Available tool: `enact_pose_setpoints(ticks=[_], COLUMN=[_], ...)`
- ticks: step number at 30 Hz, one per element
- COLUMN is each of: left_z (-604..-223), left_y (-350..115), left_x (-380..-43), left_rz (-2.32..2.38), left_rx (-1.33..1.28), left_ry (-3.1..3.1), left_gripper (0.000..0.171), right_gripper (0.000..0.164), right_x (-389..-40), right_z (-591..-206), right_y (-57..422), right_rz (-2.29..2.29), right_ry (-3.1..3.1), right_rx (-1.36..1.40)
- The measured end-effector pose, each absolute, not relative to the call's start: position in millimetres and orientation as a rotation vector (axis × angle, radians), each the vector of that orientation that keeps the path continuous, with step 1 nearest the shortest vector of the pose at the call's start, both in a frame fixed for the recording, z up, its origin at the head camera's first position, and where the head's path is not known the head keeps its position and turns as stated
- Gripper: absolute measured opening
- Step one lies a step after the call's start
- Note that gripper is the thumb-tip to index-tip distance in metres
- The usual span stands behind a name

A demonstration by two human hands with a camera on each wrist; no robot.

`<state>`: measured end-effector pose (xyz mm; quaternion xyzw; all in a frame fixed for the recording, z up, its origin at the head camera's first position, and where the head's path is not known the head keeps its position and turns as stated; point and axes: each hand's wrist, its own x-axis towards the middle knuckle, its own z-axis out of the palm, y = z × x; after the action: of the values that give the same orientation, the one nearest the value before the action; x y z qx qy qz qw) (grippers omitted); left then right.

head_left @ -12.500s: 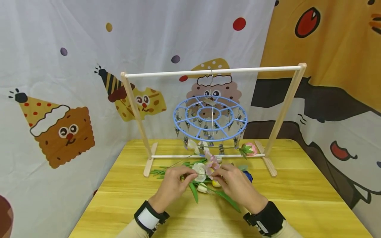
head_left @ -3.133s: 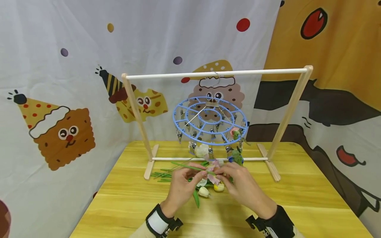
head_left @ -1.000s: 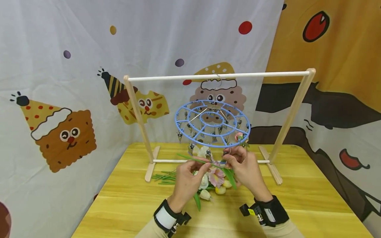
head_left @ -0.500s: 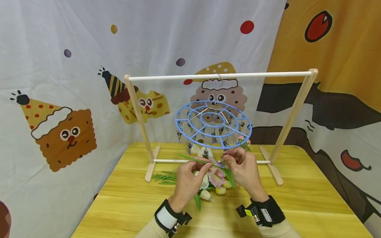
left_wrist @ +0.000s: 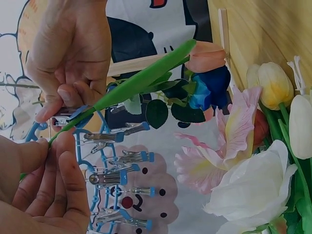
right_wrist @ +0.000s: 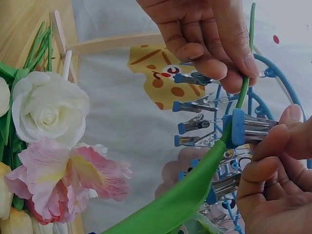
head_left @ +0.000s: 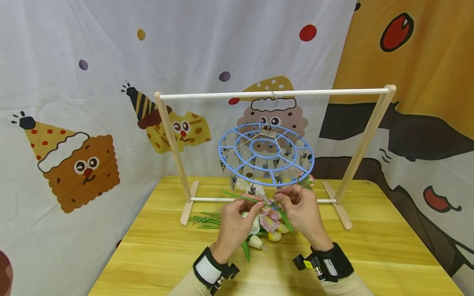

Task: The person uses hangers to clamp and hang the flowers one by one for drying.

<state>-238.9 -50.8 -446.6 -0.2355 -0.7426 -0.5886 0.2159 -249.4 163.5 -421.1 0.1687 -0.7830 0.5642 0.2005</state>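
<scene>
In the head view my left hand (head_left: 238, 224) pinches a thin green flower stem (head_left: 237, 195) between thumb and fingers. Below the grip the stem carries a long green leaf (right_wrist: 180, 195); which blossom belongs to it I cannot tell. My right hand (head_left: 303, 209) pinches a metal clip (right_wrist: 258, 129) with blue tips, one of those hanging under the round blue clip hanger (head_left: 274, 185). In the right wrist view these tips meet the stem just above the leaf, and the stem seems to pass between them. A blue rose (left_wrist: 209, 90) and a peach-coloured blossom (left_wrist: 207, 56) show behind the leaf.
The hanger hooks onto the white top rod (head_left: 207, 95) of a wooden stand (head_left: 364, 135). Under it on the table (head_left: 155, 246) lie a pink flower (head_left: 269, 220), a white rose (right_wrist: 51, 109), tulips (head_left: 255, 241) and several green stems (head_left: 205, 222). A printed curtain hangs behind.
Since about three seconds ago my right hand has left the stem and taken hold of a clip. The hanger has turned slightly. The blue rose, earlier on the table, now hangs up.
</scene>
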Motion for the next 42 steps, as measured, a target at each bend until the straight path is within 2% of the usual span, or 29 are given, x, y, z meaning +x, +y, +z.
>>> enact_pose_setpoints(ticks=[15,37,42], left_z=[-447,-453,-455], left_y=[-48,-52,-58], left_x=[-238,-237,-236], left_rz=[-1.649,-1.618,-1.623], left_rx=[-0.64,-0.661,-0.667], left_ry=[-2.057,-2.123,-2.173], left_gripper=[0.011,0.016,0.015], right_gripper=[0.01,0.026,0.025], right_x=[-249,-247,-247], right_z=[-423,-429,-429], right_y=[166,182,186], right_rz=[1.589,1.633,1.629], right_ry=[-2.211,-2.229,-2.222], right_rx=[0.518,0.556,0.534])
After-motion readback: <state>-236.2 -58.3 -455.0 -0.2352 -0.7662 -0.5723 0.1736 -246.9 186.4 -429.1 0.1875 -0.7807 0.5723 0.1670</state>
